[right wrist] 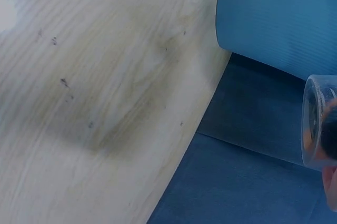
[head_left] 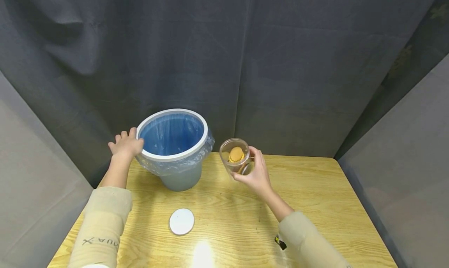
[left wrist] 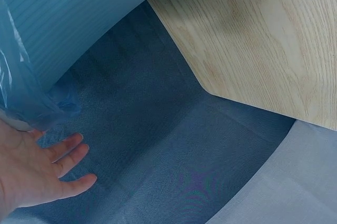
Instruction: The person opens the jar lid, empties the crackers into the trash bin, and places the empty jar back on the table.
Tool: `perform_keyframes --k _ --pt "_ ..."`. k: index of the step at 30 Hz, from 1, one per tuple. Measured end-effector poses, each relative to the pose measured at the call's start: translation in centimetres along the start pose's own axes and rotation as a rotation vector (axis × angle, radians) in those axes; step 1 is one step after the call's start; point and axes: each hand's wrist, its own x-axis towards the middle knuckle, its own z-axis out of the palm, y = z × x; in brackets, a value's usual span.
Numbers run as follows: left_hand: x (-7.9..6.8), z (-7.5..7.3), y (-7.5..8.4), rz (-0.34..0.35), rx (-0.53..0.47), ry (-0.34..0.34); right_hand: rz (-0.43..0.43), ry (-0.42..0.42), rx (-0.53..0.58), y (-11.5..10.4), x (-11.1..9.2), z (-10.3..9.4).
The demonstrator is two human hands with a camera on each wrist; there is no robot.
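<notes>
Left hand: your left hand (head_left: pixel 125 145) rests with straight fingers against the rim of the grey round plastic bin (head_left: pixel 182 178) with a blue liner.
Right hand: your right hand (head_left: pixel 257 173) grips a clear round jar (head_left: pixel 235 155) holding an orange piece, just right of the bin.
Lid: a white round lid (head_left: pixel 181 221) lies on the wooden table (head_left: pixel 315 205), in front of the bin.

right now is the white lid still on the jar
No, the white lid lies flat on the table, apart from the open jar held in the right hand.

Bin (head_left: pixel 172 151): we see it touching our left fingers (head_left: pixel 123 137).
Jar (head_left: pixel 235 155): within our right fingers (head_left: pixel 257 158).
Lid (head_left: pixel 181 221): nearer us than both hands' fingers.
</notes>
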Motion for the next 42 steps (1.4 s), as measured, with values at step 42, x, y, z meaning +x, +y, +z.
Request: perform_keyframes --k 42 --pt "0.0 -0.1 0.1 0.003 0.003 -0.010 -0.119 -0.067 -0.341 -2.6 7.5 0.2"
